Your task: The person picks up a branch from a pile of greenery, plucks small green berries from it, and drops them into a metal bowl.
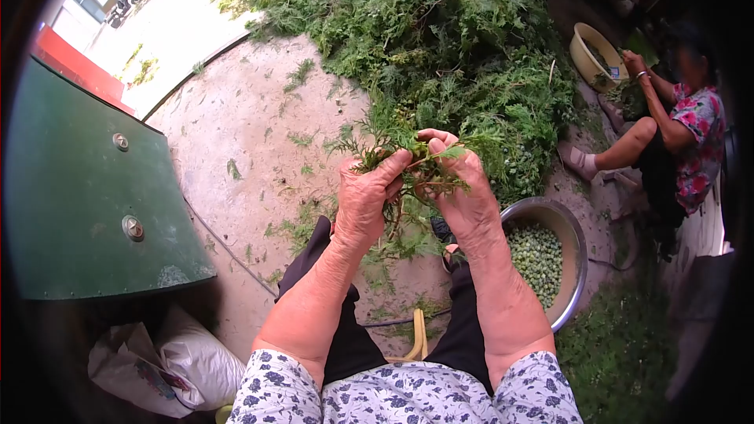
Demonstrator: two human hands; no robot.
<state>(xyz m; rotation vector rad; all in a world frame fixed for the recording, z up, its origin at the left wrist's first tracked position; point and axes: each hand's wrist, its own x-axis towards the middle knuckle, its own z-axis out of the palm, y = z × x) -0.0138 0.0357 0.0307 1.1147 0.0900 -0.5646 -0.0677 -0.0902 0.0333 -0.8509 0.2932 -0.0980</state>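
A leafy evergreen sprig (377, 141) with flat, scaly green foliage is held up in front of me, between both hands. My left hand (364, 195) is closed around its stems, thumb on top. Opposite it, my right hand (466, 192) pinches the sprig's twigs with thumb and fingers; what lies right between the fingertips is partly hidden by leaves. Beside my right forearm stands a metal bowl (582, 267) holding many small round green cones (536, 263). Beyond my hands rises a large heap of cut evergreen branches (463, 55).
At the right another person (683, 126) sits handling greenery by a yellow basin (583, 55). A green metal door (86, 188) stands at left, white sacks (192, 357) below it. Leaf scraps and a cable (228, 246) lie on the concrete floor (259, 118).
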